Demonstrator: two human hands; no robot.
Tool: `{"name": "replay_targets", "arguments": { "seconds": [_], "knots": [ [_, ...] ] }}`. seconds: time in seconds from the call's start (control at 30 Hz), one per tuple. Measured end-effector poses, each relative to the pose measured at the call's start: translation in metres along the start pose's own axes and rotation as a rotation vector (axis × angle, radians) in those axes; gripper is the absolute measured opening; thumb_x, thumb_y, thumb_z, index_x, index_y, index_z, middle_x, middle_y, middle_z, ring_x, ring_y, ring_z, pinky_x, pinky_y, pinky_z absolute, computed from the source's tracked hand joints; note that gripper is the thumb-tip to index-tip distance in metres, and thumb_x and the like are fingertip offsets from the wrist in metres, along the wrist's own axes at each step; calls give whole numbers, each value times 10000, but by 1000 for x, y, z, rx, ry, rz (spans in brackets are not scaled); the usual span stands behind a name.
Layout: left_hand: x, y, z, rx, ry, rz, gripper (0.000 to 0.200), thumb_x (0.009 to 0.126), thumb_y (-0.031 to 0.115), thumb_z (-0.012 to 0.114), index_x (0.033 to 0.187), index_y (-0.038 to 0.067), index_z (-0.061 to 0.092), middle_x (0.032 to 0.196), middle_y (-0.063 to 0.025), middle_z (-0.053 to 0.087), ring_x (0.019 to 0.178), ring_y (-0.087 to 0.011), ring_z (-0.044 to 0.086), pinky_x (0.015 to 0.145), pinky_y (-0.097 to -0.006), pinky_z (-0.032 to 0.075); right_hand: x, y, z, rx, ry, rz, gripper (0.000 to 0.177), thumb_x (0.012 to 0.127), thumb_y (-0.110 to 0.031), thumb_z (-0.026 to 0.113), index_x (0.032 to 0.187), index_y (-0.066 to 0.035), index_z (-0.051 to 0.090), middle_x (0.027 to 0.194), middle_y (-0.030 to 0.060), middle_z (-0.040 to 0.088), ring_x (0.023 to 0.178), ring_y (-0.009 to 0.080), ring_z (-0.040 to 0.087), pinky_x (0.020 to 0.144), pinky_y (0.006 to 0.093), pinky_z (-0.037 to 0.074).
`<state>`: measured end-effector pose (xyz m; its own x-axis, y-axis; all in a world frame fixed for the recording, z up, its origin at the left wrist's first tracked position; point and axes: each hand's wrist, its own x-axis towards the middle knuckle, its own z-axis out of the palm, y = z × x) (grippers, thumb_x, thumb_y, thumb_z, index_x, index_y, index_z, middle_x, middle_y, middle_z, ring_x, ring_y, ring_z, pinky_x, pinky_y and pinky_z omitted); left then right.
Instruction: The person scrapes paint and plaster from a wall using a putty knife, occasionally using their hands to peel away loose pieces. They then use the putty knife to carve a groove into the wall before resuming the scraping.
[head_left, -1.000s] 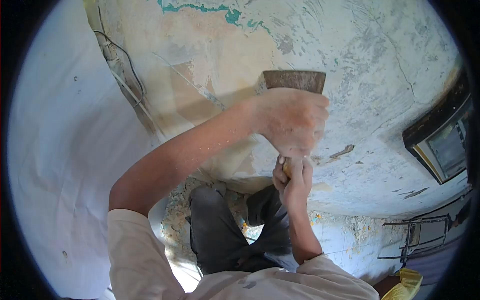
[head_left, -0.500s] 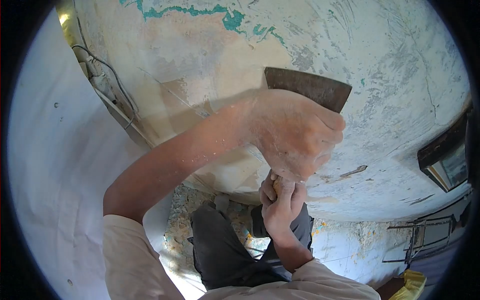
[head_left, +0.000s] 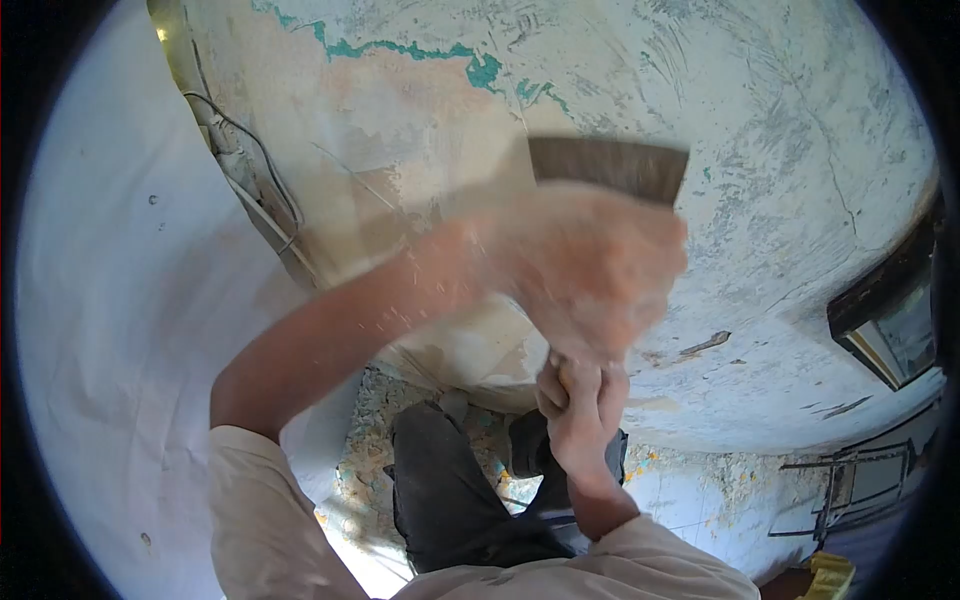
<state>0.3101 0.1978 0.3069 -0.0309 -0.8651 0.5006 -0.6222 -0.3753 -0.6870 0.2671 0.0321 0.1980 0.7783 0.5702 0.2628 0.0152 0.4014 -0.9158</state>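
Observation:
A wide scraper has its dark, blurred blade against or close to the patchy wall. My left hand is closed around it just below the blade, smeared by motion and hiding most of the handle. Below it, my right hand grips the handle's lower end, with its fingers wrapped round. Pale dust specks mark my left forearm. Above and to the left of the blade runs a ragged strip of green paint where the pale coat has come off.
A loose grey cable hangs along the wall's left edge, beside a large white sheet. To the right is a dark-framed opening, with a metal rack below it. Debris litters the floor around my legs.
The scraper has moved a little up the wall, nearer the green strip, and its blade lies more level. Both hands keep their grip. The camera view has shifted slightly.

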Motion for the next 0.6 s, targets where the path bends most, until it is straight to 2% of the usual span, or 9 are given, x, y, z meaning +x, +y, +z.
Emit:
{"name": "replay_targets", "arguments": {
  "seconds": [0.1,0.2,0.33,0.5,0.6],
  "knots": [
    [8,24,32,-168,11,-93,181,494,265,551,568,105,513,615,16,454,652,-161,499,635,-288,430,-21,6,-13,-29,153,1,271,1045,-292,499,973,-33,523,657,1,423,502,56,316,431,216,216],
    [11,25,40,-138,-30,-99,169,512,264,558,562,109,513,609,19,459,658,-159,498,643,-270,420,-22,4,-29,1,116,83,303,1042,-329,505,965,-36,519,644,-1,413,500,54,310,435,215,217],
    [17,23,40,-109,11,-146,207,497,336,593,490,137,536,542,26,497,643,-155,529,674,-282,422,-20,2,-36,11,84,131,318,1045,-341,497,959,-35,521,642,2,420,504,51,314,437,217,220],
    [21,24,41,-130,-42,-180,230,513,349,602,492,130,535,535,25,489,648,-159,528,674,-286,420,-18,-8,-48,16,5,172,335,1047,-349,494,960,-27,522,720,26,472,501,60,321,436,223,222],
    [17,27,37,-165,-114,-195,189,616,270,618,593,133,490,628,5,454,660,-166,491,677,-292,413,-20,-6,-48,38,-19,200,333,1049,-348,492,960,-28,525,731,30,475,501,62,322,439,223,220]
  ]
}}
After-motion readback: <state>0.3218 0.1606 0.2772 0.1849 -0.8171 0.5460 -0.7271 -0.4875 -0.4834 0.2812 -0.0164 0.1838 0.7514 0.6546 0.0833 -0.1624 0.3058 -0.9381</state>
